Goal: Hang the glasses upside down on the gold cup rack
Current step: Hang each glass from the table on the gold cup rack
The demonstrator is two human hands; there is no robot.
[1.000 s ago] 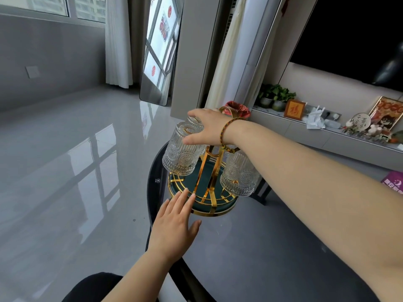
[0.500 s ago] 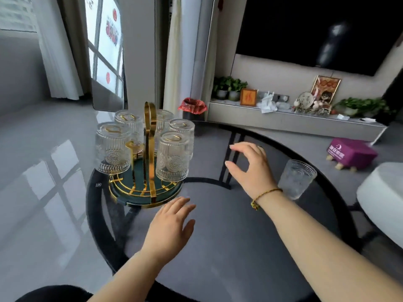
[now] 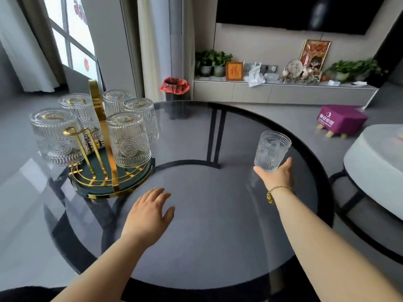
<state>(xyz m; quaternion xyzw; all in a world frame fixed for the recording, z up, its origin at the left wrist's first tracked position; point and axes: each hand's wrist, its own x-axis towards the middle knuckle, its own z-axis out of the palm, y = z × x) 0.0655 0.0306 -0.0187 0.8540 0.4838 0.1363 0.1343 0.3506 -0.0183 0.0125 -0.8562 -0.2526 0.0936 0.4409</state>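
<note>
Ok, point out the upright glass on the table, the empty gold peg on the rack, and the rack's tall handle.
upright glass (image 3: 272, 149), head view, middle of its ribbed wall.
empty gold peg (image 3: 72, 131), head view, its looped tip.
rack handle (image 3: 94, 92), head view, upper part of the gold band.

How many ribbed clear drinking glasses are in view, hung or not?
6. Five hang upside down on the gold cup rack: front left, back left, back middle, back right, front right. One stands upright at the right hand.

Five glasses (image 3: 128, 140) inverted on gold rack (image 3: 102, 136)
</note>
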